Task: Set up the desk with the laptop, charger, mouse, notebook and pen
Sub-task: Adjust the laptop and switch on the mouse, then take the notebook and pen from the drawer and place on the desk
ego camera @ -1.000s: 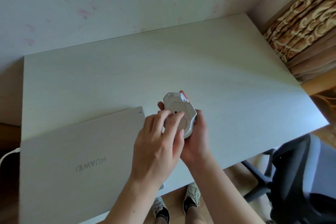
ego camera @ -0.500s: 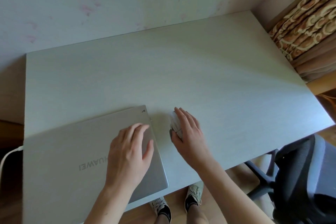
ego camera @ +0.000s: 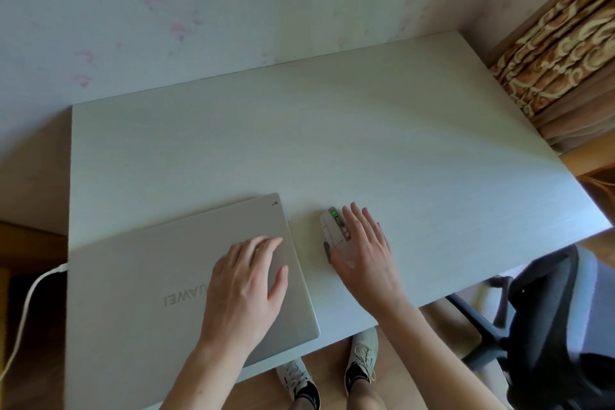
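Observation:
A closed silver laptop lies on the near left part of the white desk. My left hand rests flat on the right side of its lid, fingers slightly apart. A white and grey mouse with a small green light sits upright on the desk just right of the laptop. My right hand lies over the mouse's right side with its fingers spread, not curled around it. A white charger cable runs off the desk's left edge by the laptop. No notebook or pen shows.
A dark office chair stands at the desk's near right corner. A patterned curtain hangs at the far right. The wall runs along the desk's back edge. My shoes show below the front edge.
Both hands held the mouse upside down above the desk. It now sits upright on the desk, my left hand has gone to the laptop lid and my right hand's fingers have spread.

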